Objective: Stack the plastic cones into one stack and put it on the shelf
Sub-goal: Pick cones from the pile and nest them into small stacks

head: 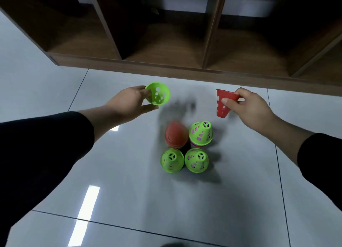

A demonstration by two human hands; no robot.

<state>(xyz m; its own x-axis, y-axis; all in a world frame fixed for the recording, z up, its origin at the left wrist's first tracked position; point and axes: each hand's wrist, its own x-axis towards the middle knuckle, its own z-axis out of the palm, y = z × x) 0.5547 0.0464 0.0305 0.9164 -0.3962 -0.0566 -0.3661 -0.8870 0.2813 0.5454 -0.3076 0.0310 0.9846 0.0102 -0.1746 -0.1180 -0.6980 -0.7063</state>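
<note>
The left hand (129, 102) grips a green perforated plastic cone (157, 93), its fingers curled round the rim; the right hand (248, 108) pinches a red perforated plastic cone (223, 103). Four more cones (186, 146) stand clustered on the tiled floor (129, 191) before the wooden shelf (166, 43). Best to align both mouths the same way, then nest one squarely inside the other.

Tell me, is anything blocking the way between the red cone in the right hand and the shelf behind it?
Nothing visible does. The right hand holds the red cone above bare floor, and the shelf compartments ahead look open. The other cones stand nearer the person, out of that path, and the left hand with its green cone is off to the side.
</note>
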